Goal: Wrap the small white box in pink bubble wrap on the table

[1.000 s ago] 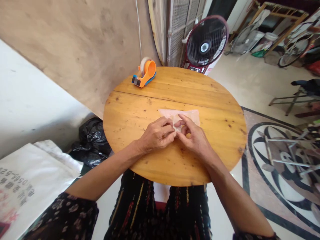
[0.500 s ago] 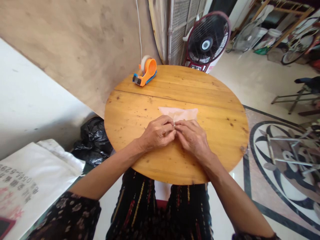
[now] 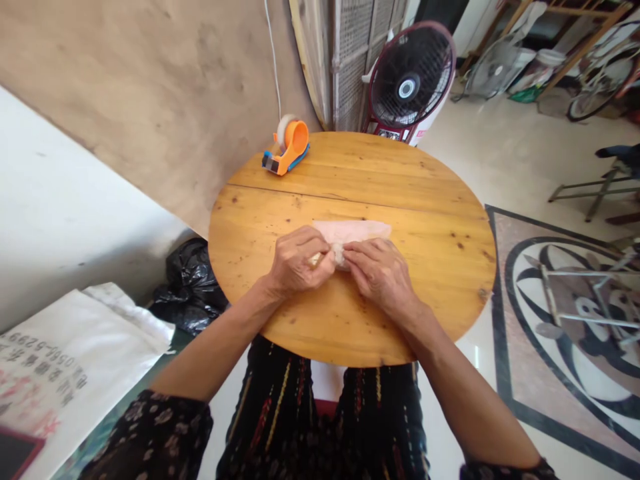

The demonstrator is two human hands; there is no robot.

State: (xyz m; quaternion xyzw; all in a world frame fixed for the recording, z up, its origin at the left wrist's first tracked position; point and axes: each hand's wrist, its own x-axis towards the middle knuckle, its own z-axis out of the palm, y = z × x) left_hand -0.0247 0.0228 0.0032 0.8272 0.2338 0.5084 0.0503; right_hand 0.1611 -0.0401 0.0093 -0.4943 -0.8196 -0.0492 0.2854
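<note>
A thin, pale pinkish-white sheet (image 3: pixel 357 231), perhaps a small plastic bag, lies near the middle of the round wooden table (image 3: pixel 430 180). Its near edge is bunched between my two hands. My left hand (image 3: pixel 303 261) is closed, with thumb and fingertips pinching the left part of that edge; a small yellowish-white bit shows between the fingers. On the right side, my right hand (image 3: pixel 381 272) also has its thumb and fingertips closed on the edge. A crumpled whitish part shows in the gap between the hands. What is under the fingers is hidden.
An orange tape dispenser (image 3: pixel 293 148) with a roll of clear tape stands at the table's far left. Behind the table is a fan (image 3: pixel 411 83). A black plastic bag (image 3: pixel 189 283) and a white printed sack (image 3: pixel 85 353) lie to the left. A metal-framed stool (image 3: pixel 600 177) stands at right.
My hands have moved apart, the left one shifting left. More of the crumpled whitish part now shows between them. The view has shifted slightly.
</note>
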